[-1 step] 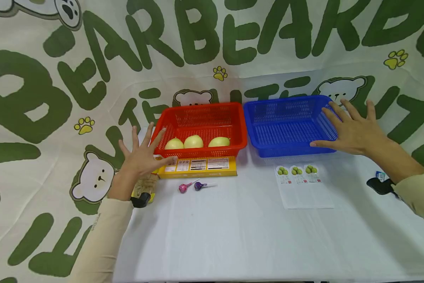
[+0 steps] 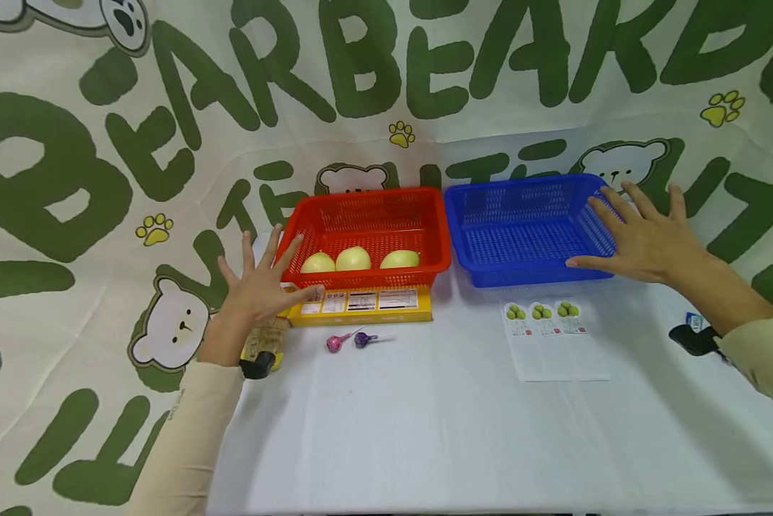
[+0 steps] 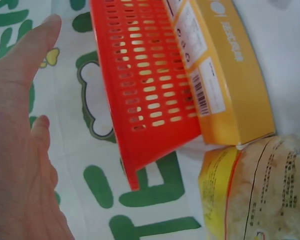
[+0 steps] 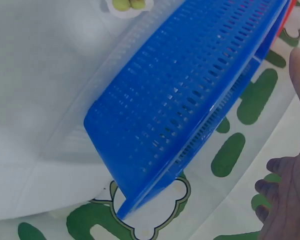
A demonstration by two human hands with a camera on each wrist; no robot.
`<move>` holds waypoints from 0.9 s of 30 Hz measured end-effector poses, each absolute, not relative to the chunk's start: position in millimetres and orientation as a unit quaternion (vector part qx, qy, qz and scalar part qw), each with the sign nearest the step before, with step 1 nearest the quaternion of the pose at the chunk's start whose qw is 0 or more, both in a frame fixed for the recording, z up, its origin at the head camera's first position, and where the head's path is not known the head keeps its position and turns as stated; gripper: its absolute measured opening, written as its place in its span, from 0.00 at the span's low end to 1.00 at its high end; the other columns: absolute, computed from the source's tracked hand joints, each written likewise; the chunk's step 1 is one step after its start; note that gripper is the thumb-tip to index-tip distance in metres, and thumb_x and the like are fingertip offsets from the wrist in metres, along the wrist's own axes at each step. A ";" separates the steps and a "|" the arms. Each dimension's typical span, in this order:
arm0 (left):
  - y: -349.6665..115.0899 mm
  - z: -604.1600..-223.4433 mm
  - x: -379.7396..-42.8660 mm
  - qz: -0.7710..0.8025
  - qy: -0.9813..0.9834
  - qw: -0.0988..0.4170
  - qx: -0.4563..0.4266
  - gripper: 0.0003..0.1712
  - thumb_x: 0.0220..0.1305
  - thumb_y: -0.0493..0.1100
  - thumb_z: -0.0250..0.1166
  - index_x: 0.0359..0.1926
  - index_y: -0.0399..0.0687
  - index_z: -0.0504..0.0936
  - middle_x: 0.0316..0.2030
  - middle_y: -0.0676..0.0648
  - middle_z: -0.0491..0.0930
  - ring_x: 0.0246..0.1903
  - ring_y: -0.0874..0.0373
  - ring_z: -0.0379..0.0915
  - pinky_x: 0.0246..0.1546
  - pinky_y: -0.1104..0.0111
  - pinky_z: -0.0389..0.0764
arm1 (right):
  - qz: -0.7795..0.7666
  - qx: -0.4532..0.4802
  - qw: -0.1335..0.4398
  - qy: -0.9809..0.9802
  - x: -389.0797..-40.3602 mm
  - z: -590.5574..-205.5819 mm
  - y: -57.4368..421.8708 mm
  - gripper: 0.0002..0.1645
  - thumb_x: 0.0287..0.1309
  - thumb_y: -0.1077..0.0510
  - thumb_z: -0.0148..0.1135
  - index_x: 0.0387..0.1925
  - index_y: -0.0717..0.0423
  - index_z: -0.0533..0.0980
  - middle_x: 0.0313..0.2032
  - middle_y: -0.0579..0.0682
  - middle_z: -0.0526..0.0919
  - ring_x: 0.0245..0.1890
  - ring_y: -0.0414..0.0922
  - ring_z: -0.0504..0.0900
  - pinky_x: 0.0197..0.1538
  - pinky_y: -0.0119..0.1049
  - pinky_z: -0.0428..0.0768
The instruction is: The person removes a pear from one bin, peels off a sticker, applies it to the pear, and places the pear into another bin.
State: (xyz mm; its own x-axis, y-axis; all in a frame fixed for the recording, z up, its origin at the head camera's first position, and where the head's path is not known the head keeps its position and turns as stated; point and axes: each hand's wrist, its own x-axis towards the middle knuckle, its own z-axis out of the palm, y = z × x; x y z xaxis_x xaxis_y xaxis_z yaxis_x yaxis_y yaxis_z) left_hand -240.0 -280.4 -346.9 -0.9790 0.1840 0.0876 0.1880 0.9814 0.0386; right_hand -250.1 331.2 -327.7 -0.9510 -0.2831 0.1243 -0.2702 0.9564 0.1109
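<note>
Left hand [image 2: 257,290]: While its fingers fan out straight, this hand hovers by the left end of the red basket; the left wrist view shows a gap between the two.
Right hand [image 2: 651,244]: Its fingers are likewise spread and straight, beside the right end of the blue basket, and the right wrist view shows it apart from the basket's wall.
Red basket [image 2: 367,279]: It stands upright at the back of the white counter [image 2: 425,437], left of the blue basket, its sides pierced with slots.
Blue basket [image 2: 522,277]: It sits upright just beside the red one, also slotted, near the cloth backdrop [image 2: 219,165] with its green letters and white bears.
Pale round fruits [image 2: 353,259]: Three lie along the front of the red basket's inside, two close together and one farther right.
Yellow box [image 2: 361,317]: It lies lengthwise along the red basket's front, printed panels and a barcode on it.
Snack bag [image 2: 265,340]: It is just beside the box's left end, partly hidden behind the left wrist in the head view.
Lollipops [image 2: 362,340]: One pink and one purple lie near each other before the box.
Printed sheet [image 2: 557,358]: It lies flat in front of the blue basket, with three round pictures of green fruit.
</note>
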 end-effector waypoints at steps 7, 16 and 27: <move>-285.5 -348.8 -245.5 -0.051 -0.992 0.070 -0.090 0.57 0.57 0.82 0.46 0.80 0.66 0.42 0.79 0.51 0.29 0.75 0.36 0.16 0.59 0.27 0.20 | -0.010 0.145 0.075 -0.987 -253.8 -328.8 319.7 0.68 0.55 0.20 0.50 0.79 0.60 0.42 0.76 0.66 0.42 0.76 0.64 0.30 0.64 0.70 0.18; -299.8 -371.8 -254.0 -0.164 -0.979 0.106 -0.052 0.50 0.63 0.74 0.53 0.78 0.57 0.55 0.76 0.43 0.53 0.72 0.36 0.44 0.63 0.31 0.49 | 0.044 0.178 0.091 -0.979 -263.1 -325.0 262.2 0.64 0.56 0.21 0.54 0.76 0.63 0.52 0.73 0.68 0.55 0.75 0.65 0.44 0.68 0.73 0.34; -306.5 -392.4 -271.9 -0.247 -0.964 0.097 -0.023 0.50 0.64 0.71 0.55 0.79 0.53 0.53 0.76 0.41 0.55 0.71 0.35 0.49 0.60 0.30 0.61 | 0.063 0.231 0.102 -0.966 -293.5 -323.1 172.6 0.54 0.57 0.26 0.60 0.72 0.58 0.65 0.70 0.62 0.65 0.72 0.62 0.55 0.67 0.71 0.49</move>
State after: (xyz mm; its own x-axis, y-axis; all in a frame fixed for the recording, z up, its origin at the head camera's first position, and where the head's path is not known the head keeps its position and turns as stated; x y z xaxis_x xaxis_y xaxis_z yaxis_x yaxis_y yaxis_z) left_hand -271.9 -306.5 -392.4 -0.9801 -0.0036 0.1986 0.0924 0.8769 0.4717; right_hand -293.5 172.6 -323.1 -0.8727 -0.4329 0.2259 -0.4587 0.8854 -0.0756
